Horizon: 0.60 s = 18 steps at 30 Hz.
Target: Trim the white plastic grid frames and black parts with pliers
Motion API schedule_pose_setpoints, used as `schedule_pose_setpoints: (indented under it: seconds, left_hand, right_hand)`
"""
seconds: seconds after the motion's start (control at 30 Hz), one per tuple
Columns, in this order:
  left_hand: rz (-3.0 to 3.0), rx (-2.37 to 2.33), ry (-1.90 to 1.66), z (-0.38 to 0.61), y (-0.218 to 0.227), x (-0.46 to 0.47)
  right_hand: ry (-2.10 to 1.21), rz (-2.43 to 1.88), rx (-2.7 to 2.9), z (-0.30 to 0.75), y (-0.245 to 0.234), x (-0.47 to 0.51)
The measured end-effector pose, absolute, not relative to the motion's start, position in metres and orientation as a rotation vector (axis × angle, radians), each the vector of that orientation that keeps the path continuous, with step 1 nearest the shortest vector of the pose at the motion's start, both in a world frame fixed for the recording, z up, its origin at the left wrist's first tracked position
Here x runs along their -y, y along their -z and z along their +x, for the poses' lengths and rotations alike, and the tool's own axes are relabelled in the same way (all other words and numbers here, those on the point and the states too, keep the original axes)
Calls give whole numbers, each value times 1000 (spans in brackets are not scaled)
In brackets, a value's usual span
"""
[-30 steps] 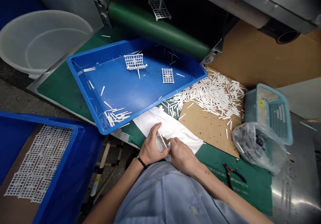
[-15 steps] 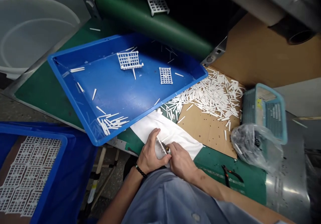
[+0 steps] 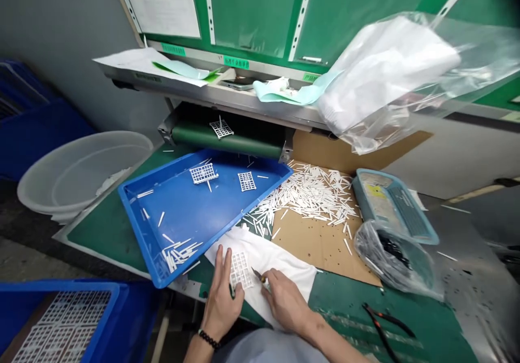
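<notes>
My left hand (image 3: 221, 306) rests on a white cloth (image 3: 260, 263) and holds a small white plastic grid (image 3: 240, 270) against its thumb side. My right hand (image 3: 286, 302) grips a small pointed knife (image 3: 260, 277) with a yellow-marked handle, and its blade points left toward the grid without touching it. Behind the cloth, a blue plastic tray (image 3: 182, 211) holds several white pegs and two more grids. Loose white pegs (image 3: 309, 195) lie heaped on a cardboard sheet (image 3: 320, 241).
Right of the cardboard stand a teal basket (image 3: 390, 206) and a plastic bag of black bits (image 3: 390, 257). Red-handled pliers (image 3: 384, 325) lie on the green mat. A blue crate of grids (image 3: 65, 325) sits lower left, a white basin (image 3: 81, 173) upper left, and a large plastic bag (image 3: 390, 76) hangs above.
My view has tilted up, showing the shelf and green panels. My hands have moved apart, separating the grid from the knife blade.
</notes>
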<state>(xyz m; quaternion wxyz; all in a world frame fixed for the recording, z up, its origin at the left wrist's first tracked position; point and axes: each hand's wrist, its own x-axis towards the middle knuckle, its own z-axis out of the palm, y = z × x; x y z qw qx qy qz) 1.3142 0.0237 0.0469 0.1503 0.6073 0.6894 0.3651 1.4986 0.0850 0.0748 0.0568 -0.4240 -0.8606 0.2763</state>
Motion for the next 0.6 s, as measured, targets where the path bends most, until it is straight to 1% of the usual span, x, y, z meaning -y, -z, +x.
schedule_pose_setpoints:
  seconds: [0.13, 0.27, 0.43, 0.6]
  left_hand:
    - [1885, -2137, -972, 1311, -47, -20]
    - [1897, -2223, -710, 1317, -48, -21]
    - [1842, -2344, -439, 1327, -59, -29]
    - [1860, -2305, -212, 1334, -69, -42]
  right_hand:
    - [-1039, -1285, 2488, 1513, -92, -87]
    - [-1251, -1362, 2345, 1530, -99, -86]
    - [-1313, -1420, 2319, 1541, -96, -78]
    - [-1311, -1469, 2287, 1542, -89, -69]
